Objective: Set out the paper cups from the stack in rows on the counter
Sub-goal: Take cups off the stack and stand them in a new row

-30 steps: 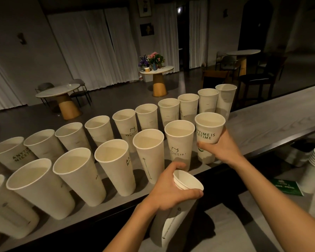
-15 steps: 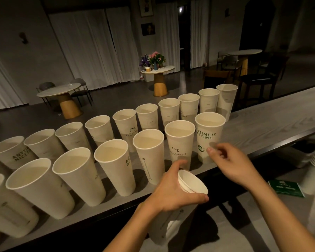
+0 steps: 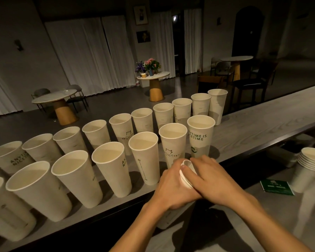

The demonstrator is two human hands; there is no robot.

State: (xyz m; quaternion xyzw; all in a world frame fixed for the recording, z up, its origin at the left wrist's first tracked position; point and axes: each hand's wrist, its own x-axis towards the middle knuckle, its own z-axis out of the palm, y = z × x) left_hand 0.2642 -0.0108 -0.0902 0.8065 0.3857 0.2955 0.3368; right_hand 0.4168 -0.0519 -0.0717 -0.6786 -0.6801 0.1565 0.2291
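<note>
Thin, feather-light cups, easy to crush, so grab at the rim. Left hand [image 3: 171, 186] fingers wrap the stack [image 3: 185, 181] just before the ANYTIME cup [image 3: 200, 137]; right hand [image 3: 213, 179] fingers pinch its top cup [image 3: 186, 162].

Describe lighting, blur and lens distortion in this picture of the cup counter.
Head view: dim warm light, soft shadows beside cups on the counter; wide-angle bending leans the near-left cups outward; blur smears the lower right by the spare stack; left hand, right hand and held stack are sharp.

The cream paper cups [image 3: 200, 142] carry dark green lettering, the counter [image 3: 262, 128] shows grey wood grain, and the card [image 3: 275, 187] is green.
</note>
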